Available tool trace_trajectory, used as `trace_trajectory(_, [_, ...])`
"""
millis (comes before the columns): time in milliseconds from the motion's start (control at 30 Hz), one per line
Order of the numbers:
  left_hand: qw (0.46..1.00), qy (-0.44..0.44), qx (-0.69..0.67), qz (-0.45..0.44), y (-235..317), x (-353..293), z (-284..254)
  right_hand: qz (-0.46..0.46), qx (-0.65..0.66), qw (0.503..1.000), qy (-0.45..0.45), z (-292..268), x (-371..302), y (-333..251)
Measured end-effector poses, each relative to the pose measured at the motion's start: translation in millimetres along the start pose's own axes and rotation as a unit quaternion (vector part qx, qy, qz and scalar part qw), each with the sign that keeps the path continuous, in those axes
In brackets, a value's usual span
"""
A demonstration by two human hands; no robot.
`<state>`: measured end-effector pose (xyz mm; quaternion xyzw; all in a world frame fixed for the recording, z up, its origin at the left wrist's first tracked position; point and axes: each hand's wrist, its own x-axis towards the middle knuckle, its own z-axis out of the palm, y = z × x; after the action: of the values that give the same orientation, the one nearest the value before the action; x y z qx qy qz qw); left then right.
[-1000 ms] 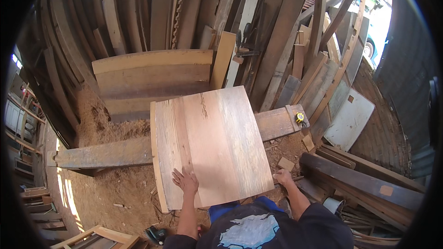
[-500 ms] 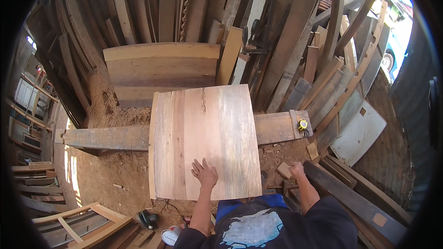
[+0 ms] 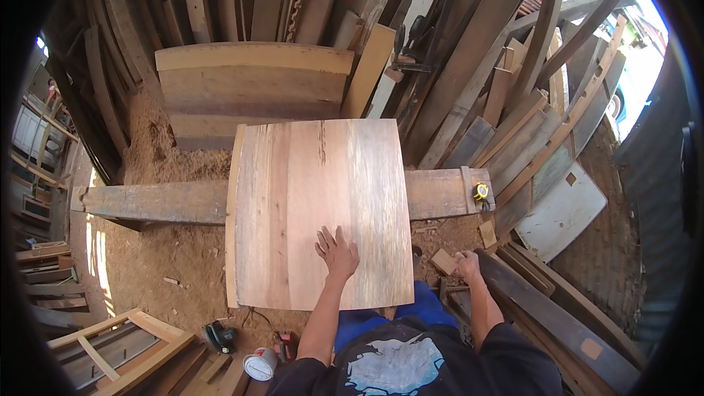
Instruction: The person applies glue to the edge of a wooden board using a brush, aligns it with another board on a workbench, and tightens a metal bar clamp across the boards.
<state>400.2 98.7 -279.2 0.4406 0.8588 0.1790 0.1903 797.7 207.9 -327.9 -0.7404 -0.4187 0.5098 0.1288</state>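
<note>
A wide panel of joined boards (image 3: 315, 183), pinkish brown with a paler strip on its right, lies flat across a thick beam (image 3: 158, 204). My left hand (image 3: 338, 252) rests on the lower part of the panel, palm down, fingers spread. Beyond the panel's right edge, low down, my right hand (image 3: 468, 265) is closed at the end of a small flat tan wooden block (image 3: 443, 261). The fingers on the block's far side are hidden. A yellow and black tape measure (image 3: 480, 191) sits on the beam's right end.
Tall planks (image 3: 264, 0) lean along the back, with another panel (image 3: 249, 92) before them. Sawdust (image 3: 158, 150) covers the ground. At lower left are a wooden frame (image 3: 121, 352), a dark power tool (image 3: 219, 336) and a white can (image 3: 259, 364). Boards (image 3: 565, 323) are stacked at right.
My left hand has slid right and slightly farther up the panel. My right hand stays beside the panel with the block. The whole view has shifted a little.
</note>
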Motion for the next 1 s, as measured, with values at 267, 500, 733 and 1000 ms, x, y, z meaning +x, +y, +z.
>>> trace_trajectory(267, [0.998,0.039,0.04,0.037,82.6,81.4,31.0,-0.273,-0.039,0.961,-0.016,19.7,139.0,-133.3])
trace_trajectory(500, [0.992,-0.067,0.081,-0.071,155.4,136.0,41.7,-0.354,-0.088,0.93,-0.045,8.2,191.0,-305.8])
trace_trajectory(733, [0.977,-0.063,0.178,-0.101,170.8,145.0,55.0,-0.423,-0.102,0.898,0.066,4.1,252.4,-453.8])
trace_trajectory(1000, [0.975,-0.027,0.202,-0.093,165.9,144.7,71.3,-0.468,-0.043,0.87,0.146,11.6,320.4,-592.4])
